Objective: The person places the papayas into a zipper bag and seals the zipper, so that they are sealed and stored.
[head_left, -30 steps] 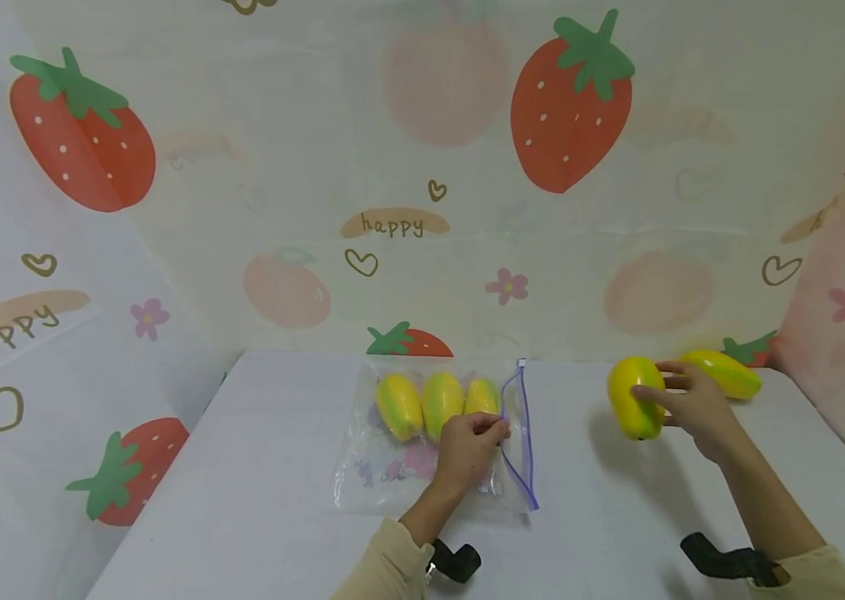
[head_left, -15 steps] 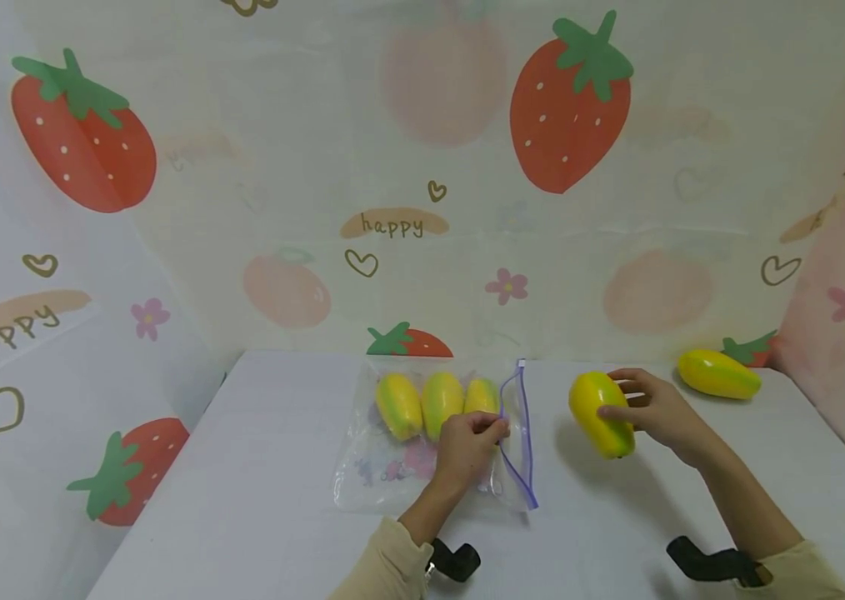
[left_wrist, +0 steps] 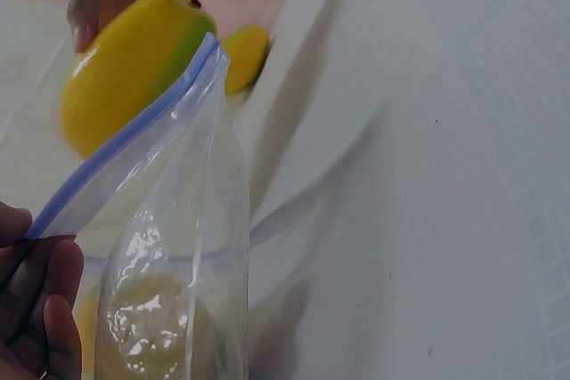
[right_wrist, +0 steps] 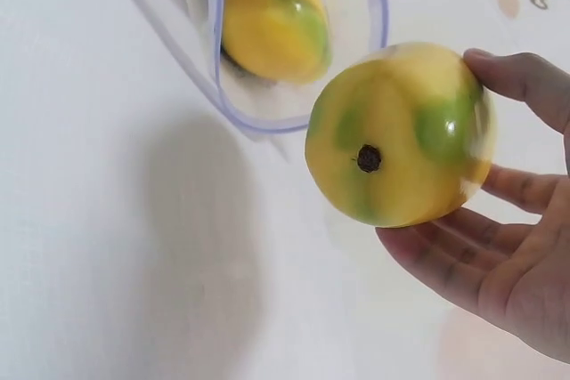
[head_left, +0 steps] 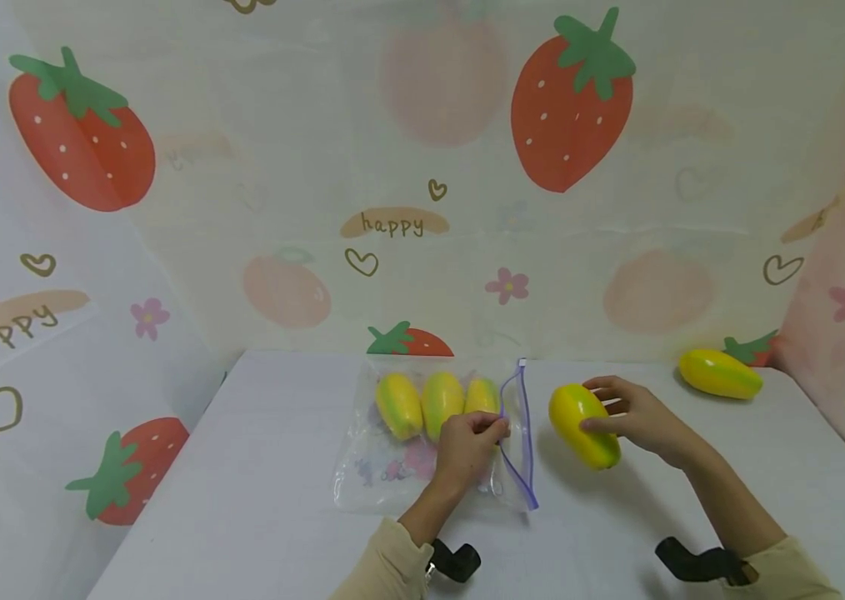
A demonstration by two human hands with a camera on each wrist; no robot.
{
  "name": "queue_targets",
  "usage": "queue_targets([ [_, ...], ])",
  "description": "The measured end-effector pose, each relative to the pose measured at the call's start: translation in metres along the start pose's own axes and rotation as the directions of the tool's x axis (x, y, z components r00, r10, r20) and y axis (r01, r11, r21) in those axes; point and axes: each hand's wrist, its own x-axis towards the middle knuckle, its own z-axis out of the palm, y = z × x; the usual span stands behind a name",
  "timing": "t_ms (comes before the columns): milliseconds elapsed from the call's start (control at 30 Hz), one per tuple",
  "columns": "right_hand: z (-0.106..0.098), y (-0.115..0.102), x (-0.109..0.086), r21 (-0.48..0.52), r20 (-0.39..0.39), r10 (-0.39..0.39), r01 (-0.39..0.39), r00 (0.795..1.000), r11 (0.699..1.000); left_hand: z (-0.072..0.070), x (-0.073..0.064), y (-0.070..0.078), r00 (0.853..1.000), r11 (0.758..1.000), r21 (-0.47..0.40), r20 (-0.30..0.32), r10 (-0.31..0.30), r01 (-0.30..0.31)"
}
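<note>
My left hand (head_left: 462, 450) pinches the upper edge of a clear zip bag (head_left: 362, 492), whose purple-trimmed mouth gapes toward the right. Inside the bag lie a few yellow-green papayas (head_left: 398, 407), side by side; the one nearest the mouth is partly behind my left hand. Just right of the opening, my right hand (head_left: 647, 421) holds another papaya (head_left: 583, 425) above the table, thumb on one side and fingers on the other. The right wrist view shows this papaya's dark stem end (right_wrist: 369, 158) tilted toward the camera, with the purple rim (right_wrist: 267, 124) right behind it.
One more papaya (head_left: 720, 373) lies at the table's back right corner. The white table (head_left: 257, 467) meets a strawberry-print cloth backdrop (head_left: 572, 283) behind and at both sides. Each wrist wears a black mount (head_left: 700, 560).
My right hand has carried its papaya left and slightly toward me, close to the bag's mouth, uncovering the papaya in the back corner. The left hand and bag stay put.
</note>
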Motion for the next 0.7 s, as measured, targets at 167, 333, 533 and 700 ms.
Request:
queue_targets([
  [167,0.005,-0.002,0.003,-0.006,0.030,-0.017,0.017,0.999,1.000,0.000,0.000,0.001,1.000,1.000,-0.005,0.003,0.004,-0.004],
  [333,0.011,-0.002,0.006,-0.006,0.066,-0.035,0.036,0.997,0.999,0.000,0.000,0.001,1.000,1.000,-0.006,0.004,0.003,-0.003],
  [533,0.020,-0.003,0.011,0.005,0.111,-0.052,0.052,0.992,0.999,-0.001,0.000,0.002,1.000,1.000,-0.006,0.001,0.021,-0.021],
  [700,0.026,-0.003,0.014,0.006,0.162,-0.079,0.079,0.984,0.997,0.000,0.000,0.004,0.999,0.999,-0.002,0.002,0.038,-0.038],
])
